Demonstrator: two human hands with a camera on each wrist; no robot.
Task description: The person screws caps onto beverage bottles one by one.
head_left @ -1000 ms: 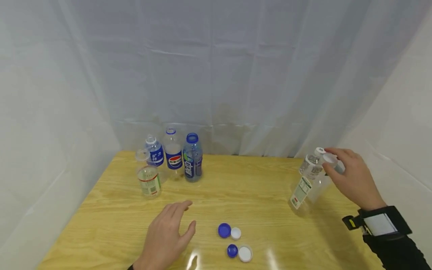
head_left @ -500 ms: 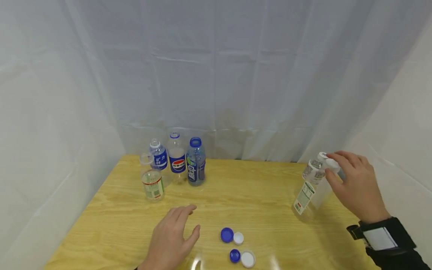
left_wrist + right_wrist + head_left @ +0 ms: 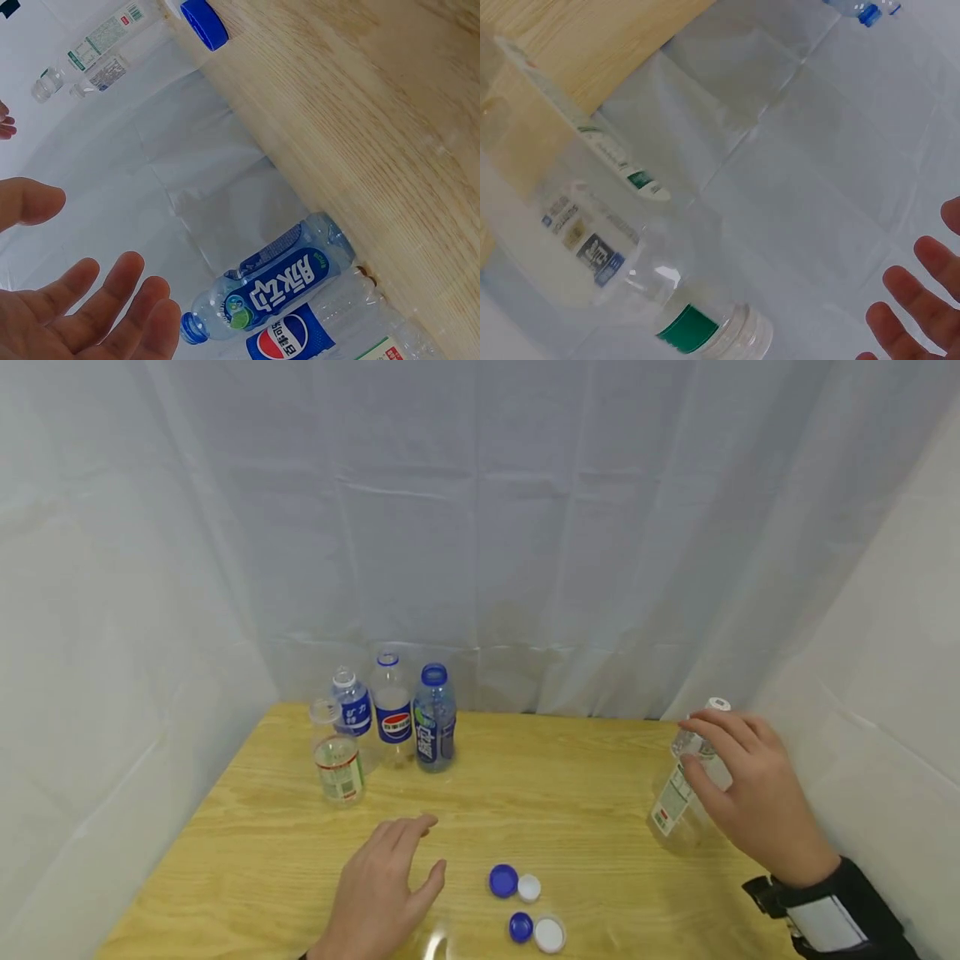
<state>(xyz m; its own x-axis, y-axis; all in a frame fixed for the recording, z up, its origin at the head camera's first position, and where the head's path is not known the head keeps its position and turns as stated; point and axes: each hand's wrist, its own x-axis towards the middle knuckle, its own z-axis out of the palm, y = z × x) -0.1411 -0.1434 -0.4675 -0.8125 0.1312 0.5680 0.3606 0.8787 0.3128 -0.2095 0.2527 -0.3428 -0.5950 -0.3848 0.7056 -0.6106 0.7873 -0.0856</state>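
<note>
At the right, my right hand [image 3: 757, 785] hovers in front of a large clear bottle [image 3: 675, 806] with a green and white label. In the right wrist view, its fingers [image 3: 904, 292] are loosely bent, apart from the large bottle [image 3: 656, 262], and hold nothing. A smaller clear bottle [image 3: 717, 704] stands just behind, partly hidden by the hand. My left hand [image 3: 382, 889] is held over the front of the table, fingers spread and holding nothing. To its right lie two blue caps [image 3: 503, 881] and two white caps [image 3: 550, 935].
At the back left stand several uncapped bottles: a clear one with a green-white label [image 3: 340, 772], one with a blue label [image 3: 354, 710], a Pepsi bottle [image 3: 393, 717] and a blue bottle [image 3: 435, 718]. White sheeting [image 3: 480, 543] closes off the back and sides of the wooden table [image 3: 570, 785].
My right hand has moved from the large bottle's top leftward and toward me, off the bottle. The left hand, caps and left-side bottles stay put, apart from a slight camera shift.
</note>
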